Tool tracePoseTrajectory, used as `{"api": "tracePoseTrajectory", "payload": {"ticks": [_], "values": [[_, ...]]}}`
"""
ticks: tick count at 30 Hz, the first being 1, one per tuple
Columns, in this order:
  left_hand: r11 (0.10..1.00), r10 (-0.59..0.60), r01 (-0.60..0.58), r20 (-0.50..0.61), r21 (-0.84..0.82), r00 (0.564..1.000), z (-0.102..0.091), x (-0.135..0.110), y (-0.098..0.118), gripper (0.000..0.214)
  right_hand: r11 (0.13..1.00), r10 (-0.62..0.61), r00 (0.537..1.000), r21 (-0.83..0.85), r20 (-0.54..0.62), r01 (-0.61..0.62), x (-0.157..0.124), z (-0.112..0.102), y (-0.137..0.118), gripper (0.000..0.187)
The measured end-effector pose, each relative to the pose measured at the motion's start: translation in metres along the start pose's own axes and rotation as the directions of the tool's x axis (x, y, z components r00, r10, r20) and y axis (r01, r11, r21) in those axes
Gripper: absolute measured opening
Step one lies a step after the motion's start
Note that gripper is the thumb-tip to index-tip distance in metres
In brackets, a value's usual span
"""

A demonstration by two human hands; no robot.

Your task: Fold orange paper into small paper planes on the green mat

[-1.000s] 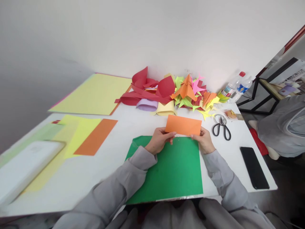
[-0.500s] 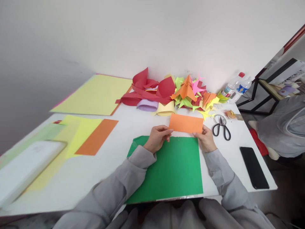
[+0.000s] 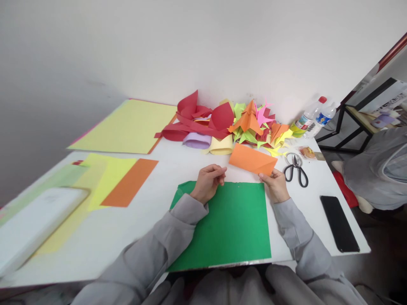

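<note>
An orange sheet of paper (image 3: 251, 159) is raised above the table's middle, tilted down toward the right. My right hand (image 3: 276, 185) pinches its lower right corner between thumb and fingers. Apart from the paper, to its left, is my left hand (image 3: 210, 182), fingers curled in and thumb against them, with nothing in it. Both hands are above the top edge of a green sheet (image 3: 235, 224) lying flat in front of me. Black-handled scissors (image 3: 296, 169) lie just right of my right hand.
Behind the hands sit red paper shapes (image 3: 206, 120) and a pile of folded paper (image 3: 249, 120). Two bottles (image 3: 310, 118) stand at the back right, a black phone (image 3: 339, 223) at the right edge. Yellow sheets (image 3: 127, 125), an orange strip (image 3: 130, 182) and a white slab (image 3: 41, 220) lie left.
My left hand has let go of the orange paper and its fingers have curled in. The paper has shifted slightly right and tilted, held by my right hand alone.
</note>
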State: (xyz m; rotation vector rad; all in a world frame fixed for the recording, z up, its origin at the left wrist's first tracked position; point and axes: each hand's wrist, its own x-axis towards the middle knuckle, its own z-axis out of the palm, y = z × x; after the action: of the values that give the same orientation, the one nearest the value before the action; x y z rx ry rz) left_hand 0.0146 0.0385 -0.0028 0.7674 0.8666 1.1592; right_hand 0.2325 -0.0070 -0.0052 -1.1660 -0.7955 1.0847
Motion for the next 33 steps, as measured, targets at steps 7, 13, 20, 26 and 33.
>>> {"api": "tracePoseTrajectory", "payload": {"ticks": [7,13,20,26,33], "values": [[0.995,-0.077,0.065,0.162,0.079,0.984,0.008,-0.008,-0.008,0.031,0.995,0.073,0.997,0.076,-0.023,-0.071,-0.008,0.011,0.003,0.030],[0.985,-0.131,0.097,0.256,0.141,0.958,0.017,-0.017,-0.018,0.033,0.992,0.127,0.975,-0.008,0.184,-0.128,-0.025,0.025,0.010,0.025],[0.996,-0.015,0.000,0.165,0.088,0.986,0.010,-0.010,-0.013,0.032,0.969,0.241,0.952,-0.110,0.188,-0.224,-0.023,0.022,0.006,0.028],[0.997,-0.023,0.014,0.123,0.070,0.992,0.009,-0.008,-0.013,0.033,0.977,0.212,0.916,-0.108,0.341,-0.186,-0.024,0.018,0.003,0.040],[0.988,-0.141,0.123,0.208,0.098,0.968,0.005,-0.008,-0.009,0.030,0.979,0.181,0.956,0.049,0.232,-0.197,-0.016,0.012,0.002,0.043]]}}
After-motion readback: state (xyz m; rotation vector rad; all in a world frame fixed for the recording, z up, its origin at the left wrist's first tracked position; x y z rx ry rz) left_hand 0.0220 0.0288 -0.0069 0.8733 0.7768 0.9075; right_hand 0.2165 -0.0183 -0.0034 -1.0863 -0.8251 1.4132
